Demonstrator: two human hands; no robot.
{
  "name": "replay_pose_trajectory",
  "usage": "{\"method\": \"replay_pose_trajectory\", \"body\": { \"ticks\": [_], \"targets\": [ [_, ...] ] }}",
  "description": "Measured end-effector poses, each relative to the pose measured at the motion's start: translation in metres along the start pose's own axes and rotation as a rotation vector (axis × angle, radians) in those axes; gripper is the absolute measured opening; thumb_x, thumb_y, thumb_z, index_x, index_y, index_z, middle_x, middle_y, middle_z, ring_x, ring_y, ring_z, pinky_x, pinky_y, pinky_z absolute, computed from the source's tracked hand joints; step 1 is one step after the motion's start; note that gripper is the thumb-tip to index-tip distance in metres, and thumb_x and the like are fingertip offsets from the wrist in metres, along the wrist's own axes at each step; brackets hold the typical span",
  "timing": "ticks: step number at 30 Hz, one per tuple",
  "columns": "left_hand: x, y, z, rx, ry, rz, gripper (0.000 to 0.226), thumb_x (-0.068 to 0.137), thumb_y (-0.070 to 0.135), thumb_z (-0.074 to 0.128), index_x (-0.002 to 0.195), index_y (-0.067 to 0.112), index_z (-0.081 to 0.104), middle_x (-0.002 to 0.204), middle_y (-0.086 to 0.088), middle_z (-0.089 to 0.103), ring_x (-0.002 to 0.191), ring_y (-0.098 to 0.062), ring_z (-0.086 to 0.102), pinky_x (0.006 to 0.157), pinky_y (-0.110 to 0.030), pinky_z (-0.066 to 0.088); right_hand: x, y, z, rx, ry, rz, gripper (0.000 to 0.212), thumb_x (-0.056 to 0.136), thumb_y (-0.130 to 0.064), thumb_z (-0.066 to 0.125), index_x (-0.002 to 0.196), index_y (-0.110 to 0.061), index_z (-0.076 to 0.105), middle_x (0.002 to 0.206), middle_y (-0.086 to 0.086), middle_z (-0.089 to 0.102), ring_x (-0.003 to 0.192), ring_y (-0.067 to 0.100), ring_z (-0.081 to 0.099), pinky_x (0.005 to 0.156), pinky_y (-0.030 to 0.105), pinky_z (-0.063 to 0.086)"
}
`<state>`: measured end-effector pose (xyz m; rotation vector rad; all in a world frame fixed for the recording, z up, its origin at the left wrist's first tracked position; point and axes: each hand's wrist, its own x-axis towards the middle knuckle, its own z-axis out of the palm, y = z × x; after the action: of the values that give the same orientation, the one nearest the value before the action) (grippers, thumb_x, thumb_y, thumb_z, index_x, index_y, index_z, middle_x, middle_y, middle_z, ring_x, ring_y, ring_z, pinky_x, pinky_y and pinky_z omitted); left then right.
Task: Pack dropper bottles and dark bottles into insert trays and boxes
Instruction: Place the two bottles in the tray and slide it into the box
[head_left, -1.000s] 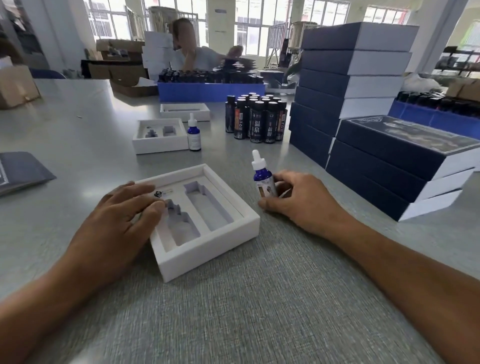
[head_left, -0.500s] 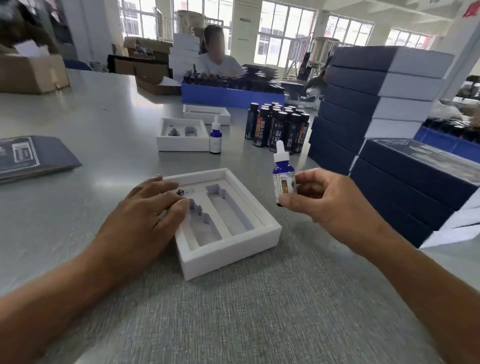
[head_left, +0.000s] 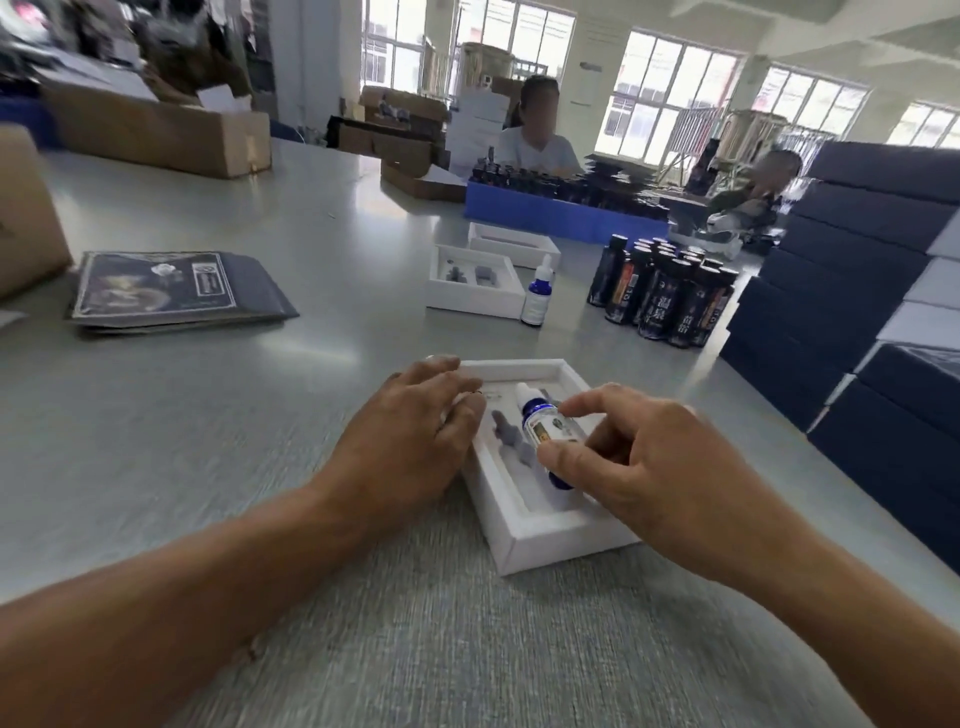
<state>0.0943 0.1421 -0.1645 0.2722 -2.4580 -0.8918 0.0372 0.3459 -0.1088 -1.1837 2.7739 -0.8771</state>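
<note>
Your right hand (head_left: 654, 467) pinches the small blue glass dropper bottle with a white cap (head_left: 543, 434) between thumb and forefinger, tilted over the white foam insert tray (head_left: 524, 525). Your left hand (head_left: 410, 436) lies flat, fingers straight, pressing the tray's left edge. Beyond stand a cluster of dark labelled bottles (head_left: 665, 296), a second blue dropper bottle (head_left: 537, 296) and navy boxes stacked (head_left: 852, 291) to your right.

No sleeves, gloves, watch or rings are seen on the person: both forearms are shown bare from the bottom edge up to the wrists, and the left hand (head_left: 410, 431) and the right hand (head_left: 649, 467) are likewise left uncovered.
</note>
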Motion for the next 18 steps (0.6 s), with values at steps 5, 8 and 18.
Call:
{"method": "replay_pose_trajectory", "body": {
  "ticks": [5,8,18],
  "targets": [
    [-0.001,-0.002,0.000,0.034,-0.009,0.016,0.037,0.100,0.040,0.044,0.131,0.029,0.061,0.152,0.010,0.040,0.137,-0.010,0.036,0.107,-0.025,0.026,-0.003,-0.002,0.005,-0.127,0.025,-0.045,0.060,0.076,-0.074,0.049,0.123,-0.039,0.063,0.083,-0.022,0.066,0.068,-0.007,0.057,0.064,0.017,0.042],
    [-0.001,-0.003,0.000,0.032,-0.016,0.025,0.037,0.098,0.041,0.042,0.127,0.030,0.064,0.152,0.010,0.041,0.137,-0.010,0.036,0.107,-0.026,0.026,-0.007,-0.004,0.006,-0.189,0.015,-0.076,0.066,0.073,-0.080,0.044,0.125,-0.043,0.061,0.089,-0.028,0.060,0.077,-0.006,0.053,0.073,0.026,0.048],
    [-0.001,0.000,-0.001,0.050,-0.028,0.011,0.036,0.100,0.040,0.041,0.127,0.031,0.064,0.153,0.012,0.038,0.139,-0.008,0.032,0.104,-0.021,0.021,-0.008,0.003,-0.004,-0.011,-0.010,-0.029,0.038,0.077,-0.057,0.060,0.109,-0.039,0.068,0.093,-0.035,0.064,0.088,-0.008,0.060,0.072,0.003,0.041]
  ]
}}
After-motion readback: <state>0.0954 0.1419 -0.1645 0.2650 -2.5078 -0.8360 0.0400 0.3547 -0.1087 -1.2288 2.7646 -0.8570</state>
